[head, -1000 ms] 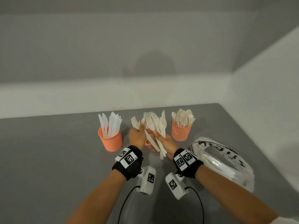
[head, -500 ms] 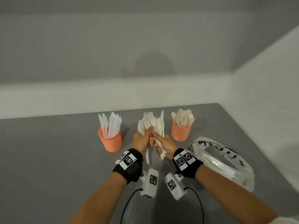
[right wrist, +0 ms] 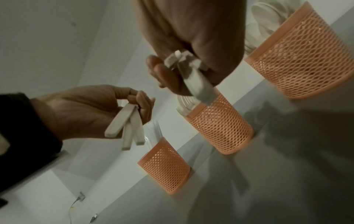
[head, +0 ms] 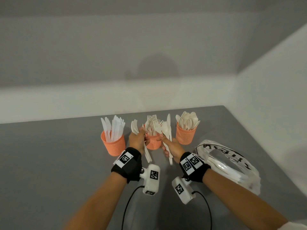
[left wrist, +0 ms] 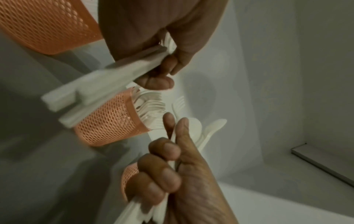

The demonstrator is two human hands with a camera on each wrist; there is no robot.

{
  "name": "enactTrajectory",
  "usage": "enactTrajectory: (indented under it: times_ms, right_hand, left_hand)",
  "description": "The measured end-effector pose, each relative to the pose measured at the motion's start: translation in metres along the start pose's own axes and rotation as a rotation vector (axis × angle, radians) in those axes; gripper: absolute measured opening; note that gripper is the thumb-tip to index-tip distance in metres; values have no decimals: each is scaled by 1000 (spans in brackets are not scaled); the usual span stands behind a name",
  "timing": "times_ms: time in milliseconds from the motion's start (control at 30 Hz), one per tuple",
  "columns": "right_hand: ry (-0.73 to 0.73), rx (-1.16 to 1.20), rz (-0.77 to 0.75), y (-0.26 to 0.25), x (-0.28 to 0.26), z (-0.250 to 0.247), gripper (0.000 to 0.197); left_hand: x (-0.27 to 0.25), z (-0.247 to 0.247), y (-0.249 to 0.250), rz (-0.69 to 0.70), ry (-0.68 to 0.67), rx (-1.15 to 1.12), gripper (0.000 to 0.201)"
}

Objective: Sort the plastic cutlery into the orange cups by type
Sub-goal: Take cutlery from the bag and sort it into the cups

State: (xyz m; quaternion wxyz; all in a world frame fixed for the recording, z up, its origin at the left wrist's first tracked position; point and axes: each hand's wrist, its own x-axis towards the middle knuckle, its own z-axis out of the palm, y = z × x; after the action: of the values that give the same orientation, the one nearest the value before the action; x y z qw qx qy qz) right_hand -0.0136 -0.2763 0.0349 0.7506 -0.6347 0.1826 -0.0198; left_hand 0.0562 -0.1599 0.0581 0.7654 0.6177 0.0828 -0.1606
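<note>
On the grey desk (head: 49, 163), which runs back to a pale wall and meets a second wall in a corner on the right, three orange mesh cups stand in a row. Taking the middle cup (head: 153, 142) as the mark: it holds forks, tines up. The knife cup (head: 113, 145) stands to its left, filled with white knives, blades up. The spoon cup (head: 185, 136) stands to its right, filled with cream spoons, bowls up.

Just in front of the middle cup, on its left side, the left hand (head: 137, 140) has its grip curled round a small bundle of cutlery (head: 134, 127), heads fanned upward and handles hanging below the fist; the right wrist view shows three handles there. On the cup's right side the right hand (head: 172, 147) has its grip closed on a mixed bundle (head: 166, 130), a fork, a spoon and a knife tip showing above the fingers, handles pointing back toward the wrist. The two hands are apart, the cup between them.

Farther right of the middle cup, past the spoon cup and nearer the person, a clear plastic bag (head: 232, 165) lies on the desk with white cutlery inside. Black writing runs across it, too crumpled to read. Both wrists carry black bands with square black-and-white code tags and white camera units with cables.
</note>
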Motion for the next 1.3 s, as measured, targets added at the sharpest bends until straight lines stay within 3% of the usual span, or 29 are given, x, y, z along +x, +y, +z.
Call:
enactTrajectory:
  times_ms: [133,300,633,767,867,1067,1300]
  right_hand:
    - [-65,25,-8,-3,-2,3,27]
    - [-109,33,41,-4,-3,11,30]
    - [-168,13,74,-4,-4,9,36]
    - [-85,-48,52,1,1,5,37]
    - [-41,-88,21,5,4,2,34]
    - [-91,-113,28,-3,3,6,33]
    - [-133,-216,-14,-10,-5,11,42]
  left_hand:
    - [0,-2,-8,-85,-73,6,11]
    - [-6,0,-12,-89,-221,69,26]
    - [-2,-3,-6,18,-115,99,24]
    - [-3,-7,5,132,-33,139,32]
    - [-5,-8,7,204,-68,187,33]
    - [-14,-1,-1,215,-180,330,11]
    - [-14,5,-10,182,-206,356,15]
